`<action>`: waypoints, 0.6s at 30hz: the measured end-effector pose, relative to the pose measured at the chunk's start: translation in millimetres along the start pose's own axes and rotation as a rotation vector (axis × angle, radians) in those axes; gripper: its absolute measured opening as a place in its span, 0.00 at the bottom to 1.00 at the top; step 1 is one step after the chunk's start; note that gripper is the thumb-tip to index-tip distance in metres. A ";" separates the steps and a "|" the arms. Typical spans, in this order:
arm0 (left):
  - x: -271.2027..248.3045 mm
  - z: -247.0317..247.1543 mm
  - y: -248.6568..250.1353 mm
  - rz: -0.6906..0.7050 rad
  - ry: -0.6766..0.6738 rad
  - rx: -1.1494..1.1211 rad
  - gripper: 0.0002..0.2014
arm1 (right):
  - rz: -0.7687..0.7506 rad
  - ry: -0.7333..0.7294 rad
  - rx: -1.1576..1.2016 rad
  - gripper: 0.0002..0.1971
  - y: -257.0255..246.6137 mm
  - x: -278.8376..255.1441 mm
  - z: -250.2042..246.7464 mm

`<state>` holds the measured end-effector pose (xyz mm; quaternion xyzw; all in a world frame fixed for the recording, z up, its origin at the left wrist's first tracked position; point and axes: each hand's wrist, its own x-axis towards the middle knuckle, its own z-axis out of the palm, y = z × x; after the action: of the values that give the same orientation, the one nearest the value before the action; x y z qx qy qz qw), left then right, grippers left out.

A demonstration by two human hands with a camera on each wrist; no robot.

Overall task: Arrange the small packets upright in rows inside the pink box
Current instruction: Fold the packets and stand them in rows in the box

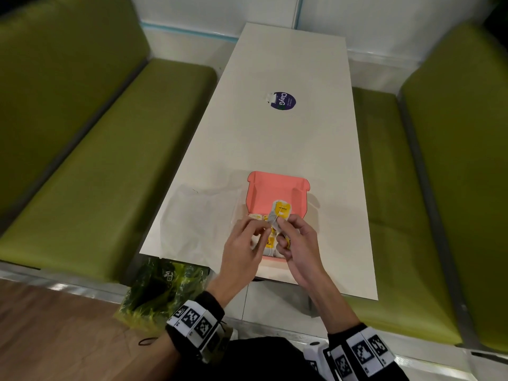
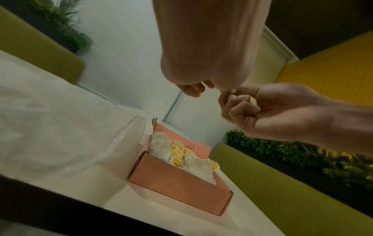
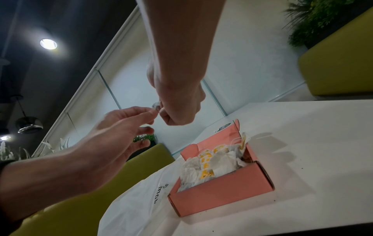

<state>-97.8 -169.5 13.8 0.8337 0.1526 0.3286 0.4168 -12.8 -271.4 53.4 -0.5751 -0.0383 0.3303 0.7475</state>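
Two hands are meeting just above the near end of the pink box [image 1: 270,188], which is sitting open at the near edge of the tabletop [image 1: 275,138]. The right hand [image 1: 298,243] is pinching a white-and-yellow packet [image 1: 280,210] between thumb and forefinger, its other fingers curling round something yellow in the palm. The left hand [image 1: 242,248] is pinching the same packet's lower edge with thumb and forefinger, the remaining fingers spreading loosely below, as the right wrist view is showing [image 3: 113,137]. The held packet is standing roughly upright above the box's middle, clear of the contents.

Inside the box [image 2: 177,180], many small packets [image 2: 181,154] are crowding the near half, white paper with yellow tags, standing packed against each other; whether they are forming neat rows I cannot tell. The far half of the box is showing bare pink floor in the head view.

A clear plastic bag [image 1: 198,215] is lying flat on the tabletop, touching the box's left side. A round dark-blue sticker [image 1: 283,101] is sitting near the tabletop's centre.
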 end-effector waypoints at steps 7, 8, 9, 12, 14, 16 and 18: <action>9.9 -11.0 6.2 -0.234 -0.032 -0.262 0.06 | -0.091 -0.054 -0.245 0.09 -3.5 3.1 -12.1; 15.9 -13.5 7.6 -0.266 -0.004 -0.286 0.05 | -0.107 -0.066 -0.310 0.09 -4.0 2.7 -13.3; 22.1 -15.6 8.3 -0.295 -0.004 -0.321 0.05 | -0.127 -0.081 -0.372 0.08 -4.4 2.8 -14.0; 39.0 -18.5 10.5 -0.324 -0.153 -0.342 0.08 | -0.213 -0.119 -0.506 0.07 -7.1 1.3 -13.3; 44.0 -17.2 9.0 -0.293 -0.234 -0.318 0.02 | -0.258 -0.112 -0.549 0.06 -6.9 1.0 -13.9; 43.5 -16.4 6.8 -0.279 -0.257 -0.313 0.04 | -0.275 -0.112 -0.580 0.05 -3.9 0.3 -16.8; 40.9 -16.4 5.3 -0.279 -0.254 -0.324 0.04 | -0.259 -0.118 -0.641 0.04 2.0 -0.2 -21.9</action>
<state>-78.8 -141.3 42.4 0.7613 0.1578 0.1804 0.6024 -4.3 -289.5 44.4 -0.7508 -0.2559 0.2366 0.5611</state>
